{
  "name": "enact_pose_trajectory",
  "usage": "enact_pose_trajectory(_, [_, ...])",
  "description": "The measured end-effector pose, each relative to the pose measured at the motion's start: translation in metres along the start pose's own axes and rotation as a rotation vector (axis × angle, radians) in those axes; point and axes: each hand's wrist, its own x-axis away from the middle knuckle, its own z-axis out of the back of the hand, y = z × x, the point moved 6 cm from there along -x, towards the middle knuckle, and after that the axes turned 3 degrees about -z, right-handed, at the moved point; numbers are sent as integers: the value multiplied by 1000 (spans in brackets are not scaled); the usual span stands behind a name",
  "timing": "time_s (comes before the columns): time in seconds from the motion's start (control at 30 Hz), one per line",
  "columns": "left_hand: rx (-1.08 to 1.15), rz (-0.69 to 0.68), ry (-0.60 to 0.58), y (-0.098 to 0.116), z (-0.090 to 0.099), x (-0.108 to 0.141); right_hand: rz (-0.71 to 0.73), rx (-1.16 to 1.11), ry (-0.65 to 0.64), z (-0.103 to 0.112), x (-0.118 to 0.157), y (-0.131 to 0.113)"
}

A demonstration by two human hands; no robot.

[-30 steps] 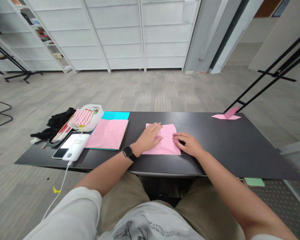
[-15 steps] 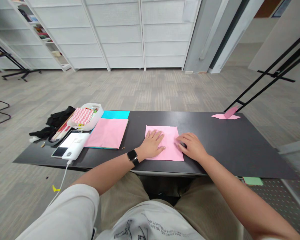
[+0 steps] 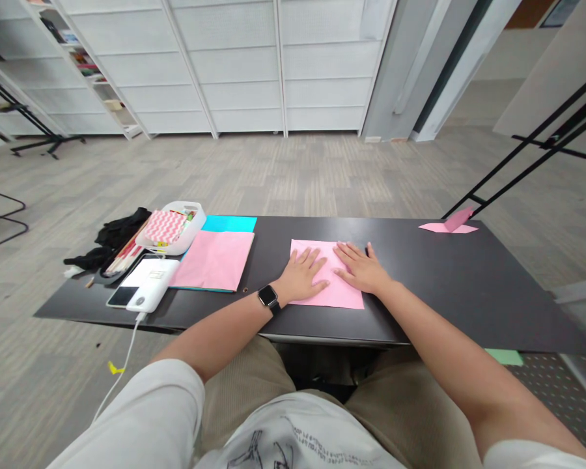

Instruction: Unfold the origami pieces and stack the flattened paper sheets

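A pink sheet of paper (image 3: 327,296) lies flat on the dark table in front of me. My left hand (image 3: 303,277) rests on its left half, fingers spread and palm down, with a black watch (image 3: 268,296) on the wrist. On the sheet's upper right part lies my right hand (image 3: 364,268), also flat, its fingers stretched toward the far edge. Neither hand grips anything. Parts of the paper are hidden beneath both hands.
A stack of pink and blue paper (image 3: 215,260) lies to the left, beside a white basket (image 3: 198,225), a phone (image 3: 127,290) and a white power bank (image 3: 153,286) with a cable. A folded pink paper (image 3: 456,225) stands at the table's far right corner.
My right hand has moved up from the sheet's right edge and flattened onto the paper. The sheet has shifted slightly away from me, the left hand staying on it.
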Motion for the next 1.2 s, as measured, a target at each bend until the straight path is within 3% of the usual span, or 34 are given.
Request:
enact_pose_trajectory(0.1, [8,9,-11,0,1,0,-147,-11,13,8,-2,23])
enact_pose_trajectory(0.2, [14,14,-24,-1,3,-3,-288,-25,127,22,-3,35])
enact_pose_trajectory(0.27, [15,15,-27,-2,4,-5,-208,-16,174,27,-3,25])
enact_pose_trajectory(0.37, [15,15,-15,-7,6,-10,2,19,94,18,-1,-2])
enact_pose_trajectory(0.47, [2,53,-14,-16,7,-11,16,52,18,5,3,-10])
enact_pose_trajectory(0.6, [-52,123,-22,-40,11,-4,-17,90,-17,-2,3,-7])
enact_pose_trajectory(0.73, [-106,276,-44,-84,23,4,-26,114,-21,-1,2,-4])
enact_pose_trajectory(0.83, [-121,448,64,-108,42,4,-21,139,-10,0,-2,-6])
enact_pose_trajectory(0.9, [-83,396,182,-101,51,-2,-14,153,-2,2,-8,-7])
enact_pose_trajectory(0.97, [-21,172,233,-74,51,-11,-7,158,4,4,-14,-10])
enact_pose_trajectory(1.07, [16,-156,108,-27,29,-13,6,163,5,5,-20,-12])
enact_pose_trajectory(1.2, [-36,-161,-22,-10,2,-3,15,172,23,7,-15,-13])
